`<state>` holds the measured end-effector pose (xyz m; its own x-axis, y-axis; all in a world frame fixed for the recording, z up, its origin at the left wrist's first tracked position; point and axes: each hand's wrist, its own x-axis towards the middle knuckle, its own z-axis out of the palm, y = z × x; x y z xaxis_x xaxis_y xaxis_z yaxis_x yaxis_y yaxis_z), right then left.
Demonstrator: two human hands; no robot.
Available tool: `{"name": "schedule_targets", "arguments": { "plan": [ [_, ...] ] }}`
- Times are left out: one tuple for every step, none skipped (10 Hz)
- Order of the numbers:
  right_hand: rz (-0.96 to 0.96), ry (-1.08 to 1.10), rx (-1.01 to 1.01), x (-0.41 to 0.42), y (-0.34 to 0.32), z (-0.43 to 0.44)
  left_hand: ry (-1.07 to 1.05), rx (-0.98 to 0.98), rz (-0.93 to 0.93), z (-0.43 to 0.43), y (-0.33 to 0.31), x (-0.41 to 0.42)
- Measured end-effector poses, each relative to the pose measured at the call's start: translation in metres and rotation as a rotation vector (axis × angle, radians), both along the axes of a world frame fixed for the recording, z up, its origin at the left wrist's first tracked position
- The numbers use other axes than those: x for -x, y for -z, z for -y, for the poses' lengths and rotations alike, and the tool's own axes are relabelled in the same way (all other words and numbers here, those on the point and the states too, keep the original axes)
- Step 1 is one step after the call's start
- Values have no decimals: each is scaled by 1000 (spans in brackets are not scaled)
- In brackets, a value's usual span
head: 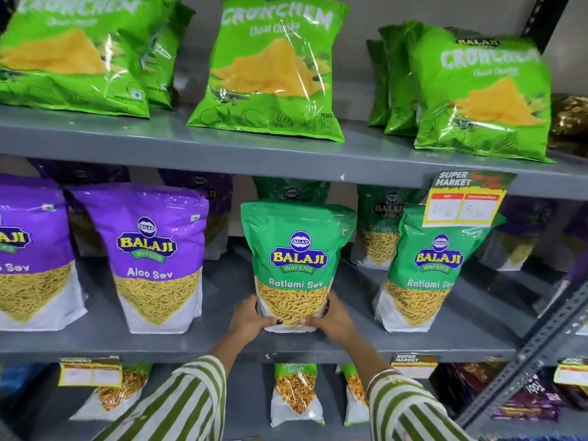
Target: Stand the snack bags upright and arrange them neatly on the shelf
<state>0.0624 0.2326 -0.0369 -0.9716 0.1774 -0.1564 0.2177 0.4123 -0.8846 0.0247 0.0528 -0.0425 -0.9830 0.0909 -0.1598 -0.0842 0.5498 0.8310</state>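
I see both hands on the green Ratlami Sev bag (297,265), upright near the front lip of the middle shelf (222,343): left hand (249,316) and right hand (331,318) curl round its lower corners, thumbs on the front. Neighbours: purple Aloo Sev bag (152,259) to the left with a bare gap between, a second Ratlami Sev bag (423,272) to the right, leaning slightly, well apart. More bags stand behind (partly hidden). A price tag (464,198) hangs from the upper shelf edge. Crunchem bags (270,68) sit above.
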Motion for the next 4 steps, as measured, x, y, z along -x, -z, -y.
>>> {"name": "schedule_targets", "arguments": {
  "plan": [
    [-3, 21, -18, 3, 3, 3, 0, 4, -8, 4, 0, 2],
    [6, 45, -44, 6, 6, 7, -4, 17, -12, 8, 1, 2],
    [16, 38, -49, 7, 6, 8, 0, 3, -6, 10, 3, 4],
    [-1, 4, -71, 1, 0, 15, 12, -41, 29, 11, 1, -1]
  ]
}}
